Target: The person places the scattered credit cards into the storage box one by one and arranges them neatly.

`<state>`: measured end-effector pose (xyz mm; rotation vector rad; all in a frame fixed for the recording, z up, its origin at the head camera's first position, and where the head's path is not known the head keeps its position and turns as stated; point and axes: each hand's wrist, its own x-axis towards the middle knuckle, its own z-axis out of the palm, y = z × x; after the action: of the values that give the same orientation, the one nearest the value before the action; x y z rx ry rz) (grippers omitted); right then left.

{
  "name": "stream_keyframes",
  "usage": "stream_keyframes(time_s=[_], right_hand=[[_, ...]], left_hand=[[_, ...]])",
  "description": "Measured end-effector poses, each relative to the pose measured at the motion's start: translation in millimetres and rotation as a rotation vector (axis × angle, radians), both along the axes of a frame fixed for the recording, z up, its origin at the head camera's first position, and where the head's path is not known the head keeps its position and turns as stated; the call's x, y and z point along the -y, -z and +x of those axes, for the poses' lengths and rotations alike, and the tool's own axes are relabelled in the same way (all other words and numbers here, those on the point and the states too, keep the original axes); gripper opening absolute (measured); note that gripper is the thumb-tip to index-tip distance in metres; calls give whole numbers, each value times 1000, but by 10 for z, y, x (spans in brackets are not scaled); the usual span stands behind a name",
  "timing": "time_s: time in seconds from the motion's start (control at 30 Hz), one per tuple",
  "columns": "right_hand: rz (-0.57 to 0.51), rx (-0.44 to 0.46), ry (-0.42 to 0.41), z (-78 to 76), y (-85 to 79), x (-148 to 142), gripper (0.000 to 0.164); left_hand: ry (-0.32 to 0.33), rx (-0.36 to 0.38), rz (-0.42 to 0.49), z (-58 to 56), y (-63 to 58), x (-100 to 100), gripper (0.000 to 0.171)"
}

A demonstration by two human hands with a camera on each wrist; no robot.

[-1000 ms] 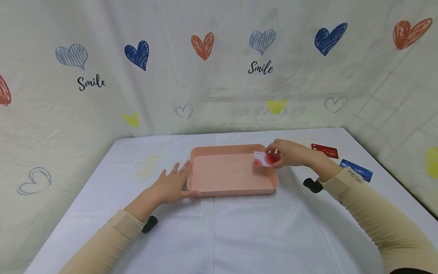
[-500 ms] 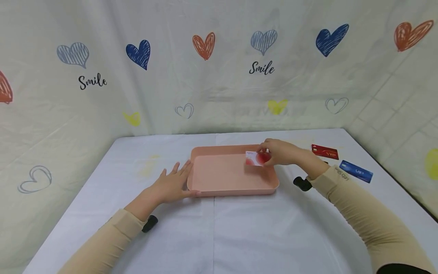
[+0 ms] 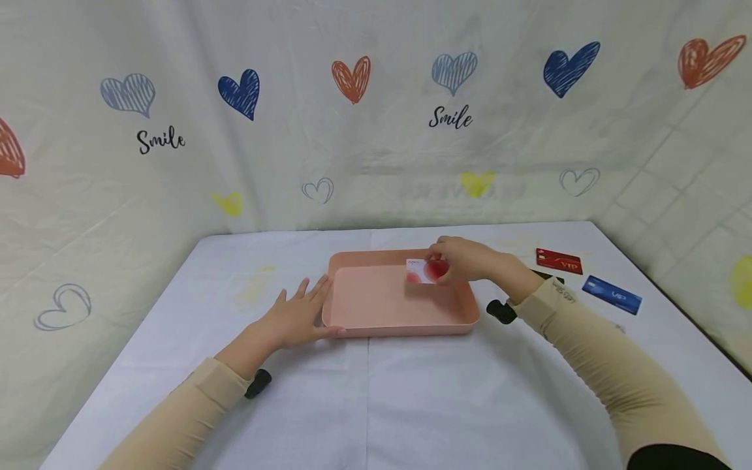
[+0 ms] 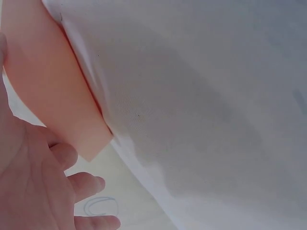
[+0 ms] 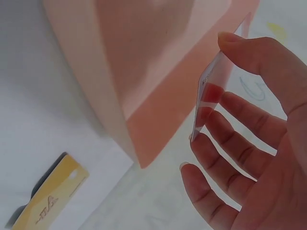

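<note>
My right hand (image 3: 467, 258) pinches a white and red card (image 3: 416, 271) by its right end, over the right part of a shallow pink tray (image 3: 364, 303). In the right wrist view, the thumb is on one edge of the card (image 5: 209, 93) and the fingertips on the opposite edge, with the tray wall behind. Spread straight, the fingers of my left hand (image 3: 294, 321) rest along the tray's left side, thumb at the front left corner. The left wrist view has that hand (image 4: 29, 177) beside the tray's outer wall (image 4: 53, 86).
To the right of the tray lie a red VIP card (image 3: 559, 260) and a blue VIP card (image 3: 612, 295). A dark card (image 3: 549, 277) is partly hidden by the right forearm. A yellow card (image 5: 53, 199) shows in the right wrist view. Behind the table hangs a heart-printed curtain (image 3: 388, 143).
My right hand has moved left with the card, from the tray's right rim further over the tray. More of the dark card shows now. The left hand and tray stay put.
</note>
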<state>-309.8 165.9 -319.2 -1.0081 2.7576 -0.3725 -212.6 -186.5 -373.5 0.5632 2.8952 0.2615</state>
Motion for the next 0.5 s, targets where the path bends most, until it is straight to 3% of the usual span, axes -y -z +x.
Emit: stream_keyframes(time_s=[0.5], right_hand=[[42, 9, -26, -37, -17, 278, 49]], left_hand=[[7, -23, -5, -9, 39, 9, 111]])
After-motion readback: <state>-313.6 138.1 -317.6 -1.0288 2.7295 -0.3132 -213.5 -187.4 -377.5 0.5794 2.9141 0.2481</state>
